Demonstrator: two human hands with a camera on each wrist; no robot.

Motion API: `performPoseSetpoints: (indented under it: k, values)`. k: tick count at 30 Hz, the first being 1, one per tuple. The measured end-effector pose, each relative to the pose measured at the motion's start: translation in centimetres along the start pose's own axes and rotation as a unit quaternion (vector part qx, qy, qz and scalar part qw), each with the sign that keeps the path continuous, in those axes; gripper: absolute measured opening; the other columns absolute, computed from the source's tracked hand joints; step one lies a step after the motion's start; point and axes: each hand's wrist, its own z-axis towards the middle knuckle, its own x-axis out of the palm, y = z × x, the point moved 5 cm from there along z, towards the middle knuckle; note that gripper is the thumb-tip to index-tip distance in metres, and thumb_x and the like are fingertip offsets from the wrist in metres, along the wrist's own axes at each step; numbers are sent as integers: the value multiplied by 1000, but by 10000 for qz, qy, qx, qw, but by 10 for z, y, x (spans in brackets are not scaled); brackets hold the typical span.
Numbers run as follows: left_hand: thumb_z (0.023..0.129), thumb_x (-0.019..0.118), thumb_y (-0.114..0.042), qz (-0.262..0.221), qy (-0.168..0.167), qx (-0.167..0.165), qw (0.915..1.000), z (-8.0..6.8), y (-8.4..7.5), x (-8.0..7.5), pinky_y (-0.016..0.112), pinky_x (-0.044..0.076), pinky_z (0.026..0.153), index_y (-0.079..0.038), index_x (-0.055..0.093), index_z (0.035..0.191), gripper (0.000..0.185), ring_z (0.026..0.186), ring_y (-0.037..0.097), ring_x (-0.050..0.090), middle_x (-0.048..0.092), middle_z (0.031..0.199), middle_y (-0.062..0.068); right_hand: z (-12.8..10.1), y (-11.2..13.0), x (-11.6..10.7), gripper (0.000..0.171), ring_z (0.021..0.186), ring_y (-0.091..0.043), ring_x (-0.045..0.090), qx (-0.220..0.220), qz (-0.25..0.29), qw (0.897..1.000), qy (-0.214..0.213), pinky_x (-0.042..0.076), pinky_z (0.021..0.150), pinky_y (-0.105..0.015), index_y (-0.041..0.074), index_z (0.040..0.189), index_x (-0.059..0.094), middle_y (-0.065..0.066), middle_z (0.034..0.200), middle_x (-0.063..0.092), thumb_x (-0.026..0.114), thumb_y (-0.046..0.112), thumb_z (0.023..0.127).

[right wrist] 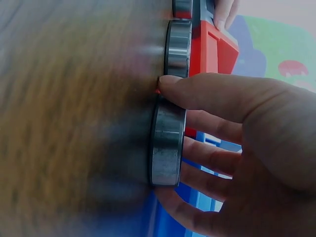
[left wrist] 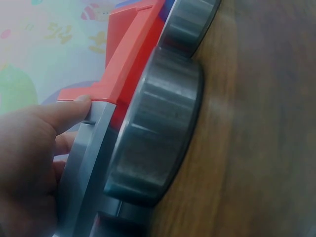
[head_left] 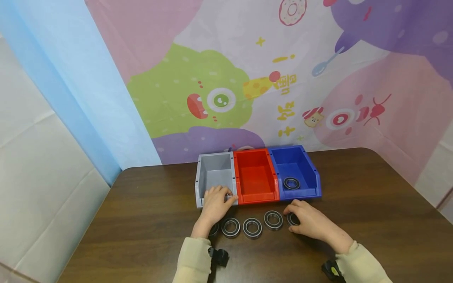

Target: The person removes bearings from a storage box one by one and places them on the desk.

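Note:
In the head view, my right hand (head_left: 309,221) holds a metal ball bearing (head_left: 289,221) on the table in front of the blue bin (head_left: 306,193). The right wrist view has the thumb at one end of this bearing (right wrist: 167,143) and a finger at the other. My left hand (head_left: 216,204) rests at the front lip of the grey bin (head_left: 199,184). Its thumb touches the rim beside the red bin (head_left: 257,196), and the other fingers reach over the lip. Whether anything lies under those fingers is hidden. Another bearing (head_left: 291,188) lies inside the blue bin.
Between the hands, bearings (head_left: 252,236) lie in a row on the brown table (head_left: 148,236). One at the left end (head_left: 214,232) is partly covered by the left wrist. The three bins stand side by side near the printed cloth (head_left: 226,59) at the back.

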Motion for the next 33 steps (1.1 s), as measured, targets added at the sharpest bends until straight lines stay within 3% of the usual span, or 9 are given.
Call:
performPoseSetpoints:
  k: [9, 14, 19, 22, 24, 28, 33]
  values:
    - [84, 59, -38, -13, -48, -6, 10000, 0, 2, -1, 31, 25, 69, -16, 60, 82, 22, 73, 16, 40, 50, 75, -2, 2, 2, -2, 35, 91, -18, 52, -127, -8, 9999, 31, 45, 80, -40, 11, 96, 63, 1, 93, 53, 77, 23, 67]
    - [84, 59, -38, -7, -45, 5, 10000, -1, 2, -1, 31, 26, 69, -16, 60, 83, 22, 72, 16, 40, 50, 75, -3, 3, 0, -5, 31, 87, -15, 53, 75, 119, 9999, 32, 46, 76, -37, 12, 99, 63, 2, 94, 53, 73, 29, 74]
    - [84, 59, -38, -4, 23, -21, 10000, -1, 1, -1, 31, 26, 70, -16, 60, 83, 22, 74, 16, 41, 50, 75, -3, 9, -6, -28, 24, 82, -16, 58, 447, -37, 9959, -785, 48, 67, -37, 13, 98, 64, -1, 95, 57, 68, 27, 79]
    - [84, 59, -38, -3, 20, -13, 10000, 0, 1, 0, 32, 27, 71, -16, 60, 83, 22, 75, 17, 42, 50, 76, -3, 17, -14, -49, 22, 84, -22, 59, 729, 31, 9888, -1300, 48, 67, -41, 10, 97, 63, -6, 95, 59, 65, 24, 81]
    - [84, 59, -38, -5, 7, -2, 10000, 0, 2, 0, 32, 27, 71, -16, 60, 83, 22, 75, 16, 42, 51, 76, -3, 23, -21, -59, 21, 85, -25, 58, 892, 114, 9857, -1426, 48, 70, -44, 7, 99, 63, -10, 96, 59, 63, 22, 83]
    - [84, 59, -38, -46, -8, 0, 10000, 0, 1, -1, 31, 26, 71, -16, 60, 83, 22, 75, 16, 41, 51, 77, -3, 35, -33, -64, 23, 87, -29, 56, 1020, 145, 9858, -1325, 45, 76, -47, 2, 102, 60, -16, 101, 58, 58, 17, 85]
    - [84, 59, -38, -12, -5, 1, 10000, 0, 2, -1, 32, 27, 71, -16, 60, 83, 22, 76, 16, 42, 52, 77, -2, 50, -46, -54, 24, 100, -37, 54, 1072, 90, 9889, -1023, 42, 83, -51, -4, 105, 58, -24, 109, 55, 50, 7, 85]
